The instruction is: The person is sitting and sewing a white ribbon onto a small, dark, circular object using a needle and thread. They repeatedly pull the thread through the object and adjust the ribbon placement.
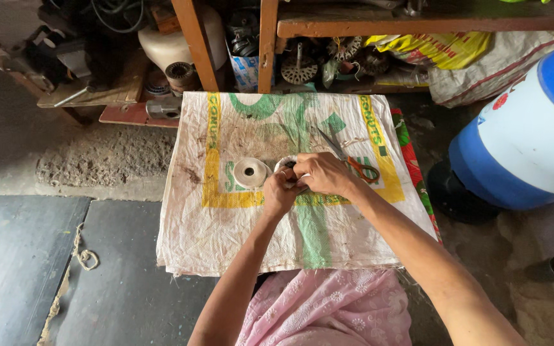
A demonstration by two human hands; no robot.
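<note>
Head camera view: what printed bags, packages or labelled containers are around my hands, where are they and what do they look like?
Printed woven sack: flat under both hands, white with yellow and green print.
Yellow bag: crumpled on the shelf, upper right.
Big drum: right edge, blue and white.
Small printed container: on the shelf, white and blue.

Near edge of sack-covered surface (226, 243): bare cloth, open on both sides of the forearms. Left half open up to the white tape roll (251, 172), which sits near the middle. Left hand (279, 194) and right hand (324, 175) crowd the centre around a small white ring (285, 164). Scissors (349, 158) lie just right of the hands, blocking that side. Far edge open on the cloth, but cluttered wooden shelves (267, 45) stand just beyond. Blue-and-white drum (527, 141) stands off the right edge.
</note>
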